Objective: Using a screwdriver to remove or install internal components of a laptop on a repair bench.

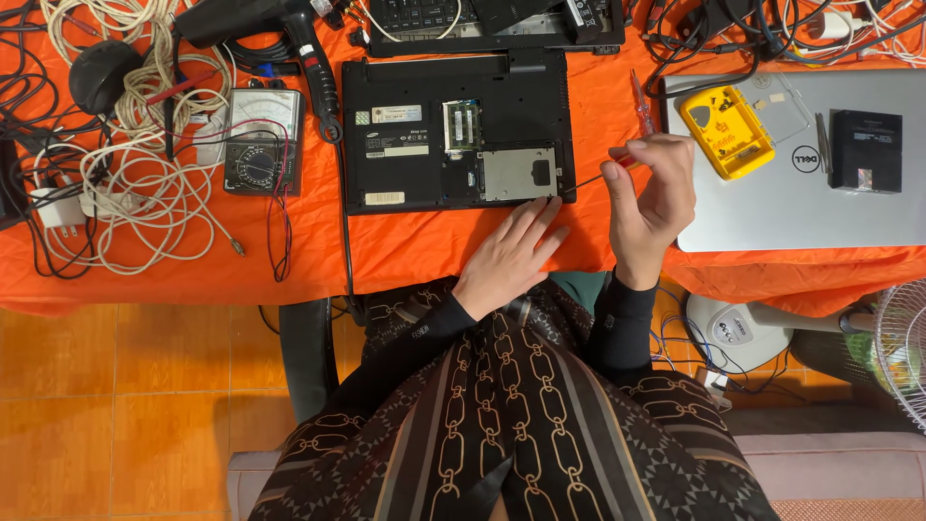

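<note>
A black laptop (pixel 415 96) lies upside down on the orange cloth, its bottom cover off, with memory sticks (pixel 461 123) and a silver drive bay (pixel 518 174) exposed. My left hand (pixel 509 256) rests flat on the cloth, fingertips touching the laptop's near right corner. My right hand (pixel 648 198) grips a small red-handled screwdriver (pixel 603 172), whose thin shaft points left at the laptop's right edge beside the drive bay.
A closed silver laptop (pixel 820 207) at right carries a yellow parts case (pixel 725 130) and a black drive (pixel 866 150). A multimeter (pixel 261 142), white cable coils (pixel 145 183) and a black heat gun (pixel 289 29) lie left. A second black laptop (pixel 492 24) lies behind. A fan (pixel 897 362) stands lower right.
</note>
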